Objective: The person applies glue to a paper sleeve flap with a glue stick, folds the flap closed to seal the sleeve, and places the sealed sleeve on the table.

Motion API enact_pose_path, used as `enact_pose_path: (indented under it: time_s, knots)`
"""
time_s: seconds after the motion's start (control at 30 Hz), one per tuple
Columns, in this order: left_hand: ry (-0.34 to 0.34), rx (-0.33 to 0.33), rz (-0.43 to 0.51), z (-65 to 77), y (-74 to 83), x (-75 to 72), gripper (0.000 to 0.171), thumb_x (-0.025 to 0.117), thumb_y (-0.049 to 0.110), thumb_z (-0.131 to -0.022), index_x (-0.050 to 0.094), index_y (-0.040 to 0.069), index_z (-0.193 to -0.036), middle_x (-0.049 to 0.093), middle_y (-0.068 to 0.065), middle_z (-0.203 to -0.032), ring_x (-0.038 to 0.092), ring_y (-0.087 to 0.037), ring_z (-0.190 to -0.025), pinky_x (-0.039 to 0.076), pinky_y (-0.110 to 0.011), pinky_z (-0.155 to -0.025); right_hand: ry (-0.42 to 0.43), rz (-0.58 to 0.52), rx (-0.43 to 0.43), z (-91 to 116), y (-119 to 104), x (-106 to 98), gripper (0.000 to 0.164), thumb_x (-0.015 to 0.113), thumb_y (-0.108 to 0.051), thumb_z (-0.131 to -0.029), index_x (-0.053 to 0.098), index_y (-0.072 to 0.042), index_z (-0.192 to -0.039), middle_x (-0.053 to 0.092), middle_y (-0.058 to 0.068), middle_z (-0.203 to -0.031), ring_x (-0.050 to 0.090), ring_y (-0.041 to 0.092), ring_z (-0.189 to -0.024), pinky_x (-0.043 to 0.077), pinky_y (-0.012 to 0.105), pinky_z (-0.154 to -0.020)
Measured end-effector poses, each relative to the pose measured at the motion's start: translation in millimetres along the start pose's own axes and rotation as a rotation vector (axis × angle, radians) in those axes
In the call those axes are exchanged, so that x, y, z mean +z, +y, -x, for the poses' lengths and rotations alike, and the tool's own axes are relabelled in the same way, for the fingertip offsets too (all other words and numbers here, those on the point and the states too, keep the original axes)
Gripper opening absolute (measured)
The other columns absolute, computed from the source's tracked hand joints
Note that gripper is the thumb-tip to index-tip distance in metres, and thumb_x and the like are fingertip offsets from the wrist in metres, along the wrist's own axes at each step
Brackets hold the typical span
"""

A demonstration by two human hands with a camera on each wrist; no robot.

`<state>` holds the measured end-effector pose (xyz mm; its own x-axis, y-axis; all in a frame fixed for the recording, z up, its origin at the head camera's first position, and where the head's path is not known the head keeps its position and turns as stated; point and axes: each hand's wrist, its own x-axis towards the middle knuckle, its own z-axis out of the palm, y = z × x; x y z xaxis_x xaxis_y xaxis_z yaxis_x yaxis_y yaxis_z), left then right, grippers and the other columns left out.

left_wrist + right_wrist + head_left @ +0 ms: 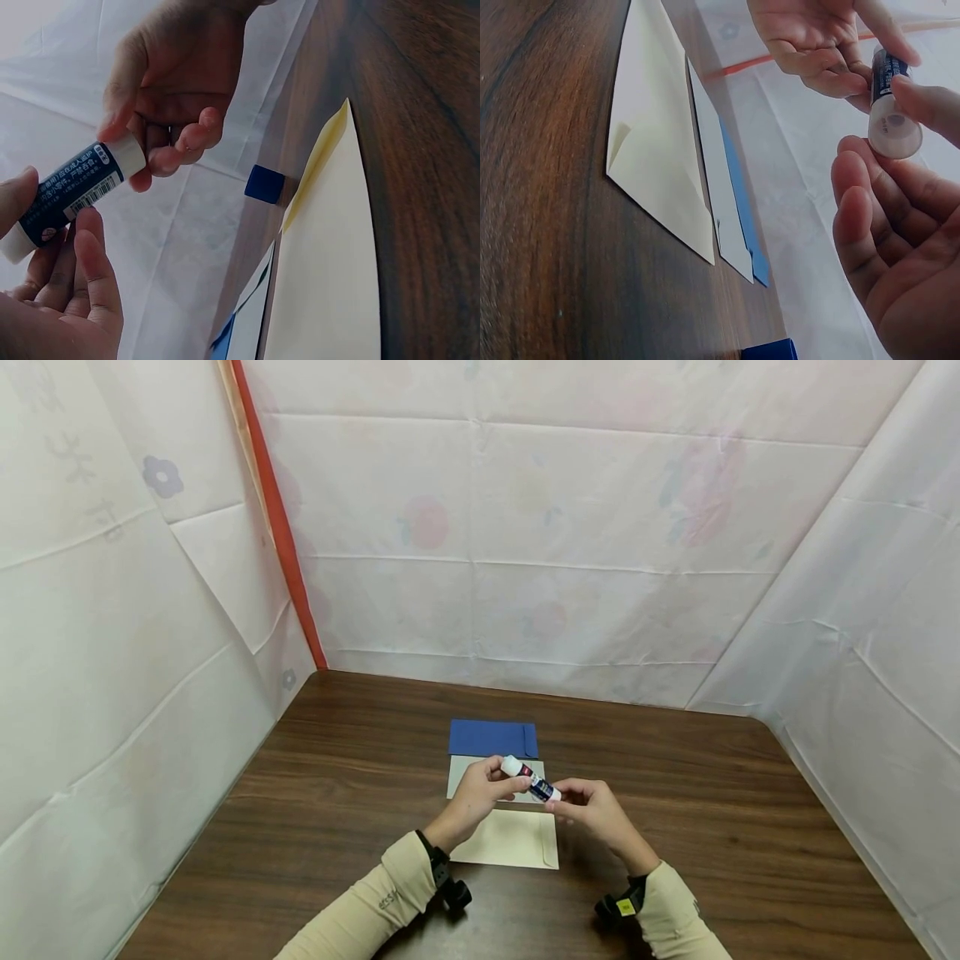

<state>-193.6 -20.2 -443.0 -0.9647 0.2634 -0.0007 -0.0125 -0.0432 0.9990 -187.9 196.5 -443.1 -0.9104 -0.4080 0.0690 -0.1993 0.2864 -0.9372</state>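
A glue stick [534,779] with a dark blue label and white ends is held between both hands, tilted above the envelopes. My left hand [474,793] grips it around the end with the white top. My right hand [597,814] pinches the white base between thumb and fingertips, as the right wrist view shows up close. Below lie three envelopes: a cream one [510,839] nearest me, a pale grey one [459,768] beyond it, and a blue one [487,737] farthest away. A small blue cap [265,184] sits on the table beside them, hidden in the head view.
The brown wood-grain table [337,760] holds the envelopes in a column at its middle. White patterned sheets [585,510] hang along its back and sides, with a red strip [281,518] at the back left corner.
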Motion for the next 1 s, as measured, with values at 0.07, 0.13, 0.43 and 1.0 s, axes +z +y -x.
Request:
enact_pose_path:
  time_s: [0.07,0.13,0.43,1.0]
  knots:
    - [-0.001,0.002,0.0,-0.1,-0.4,-0.3,0.027,0.072,0.017,-0.088,0.063,-0.003,-0.103,0.072,-0.003,-0.089,0.066,-0.01,-0.082,0.054,-0.046,-0.086,-0.001,-0.012,0.0,0.2,-0.8,-0.2,0.029,0.072,-0.01,-0.086,0.067,0.01,-0.106,0.062,0.006,-0.078,0.055,0.007,-0.064,0.052,0.025,-0.057]
    - [-0.002,-0.001,-0.001,0.1,-0.6,-0.3,0.026,0.073,0.018,-0.087,0.064,-0.002,-0.102,0.072,-0.002,-0.088,0.066,-0.011,-0.083,0.055,-0.045,-0.085,-0.004,-0.026,-0.002,0.1,-1.1,0.1,0.03,0.072,-0.01,-0.087,0.066,0.011,-0.107,0.063,0.005,-0.079,0.055,0.006,-0.065,0.052,0.025,-0.058]
    - [-0.014,-0.008,0.016,3.3,1.0,1.8,0.027,0.072,0.018,-0.088,0.064,-0.002,-0.104,0.071,0.001,-0.086,0.065,-0.012,-0.082,0.052,-0.053,-0.088,-0.018,-0.047,-0.056,-1.0,-1.0,1.9,0.029,0.07,-0.007,-0.088,0.065,0.012,-0.109,0.063,0.001,-0.08,0.057,0.007,-0.065,0.053,0.027,-0.06]
    - [-0.005,-0.006,0.012,2.5,1.0,2.9,0.028,0.073,0.017,-0.087,0.065,-0.004,-0.104,0.071,-0.001,-0.087,0.065,-0.01,-0.081,0.052,-0.054,-0.088,-0.007,-0.08,-0.059,-1.9,-4.0,5.5,0.033,0.069,-0.008,-0.089,0.062,0.013,-0.114,0.066,0.0,-0.083,0.061,0.006,-0.07,0.057,0.03,-0.065]
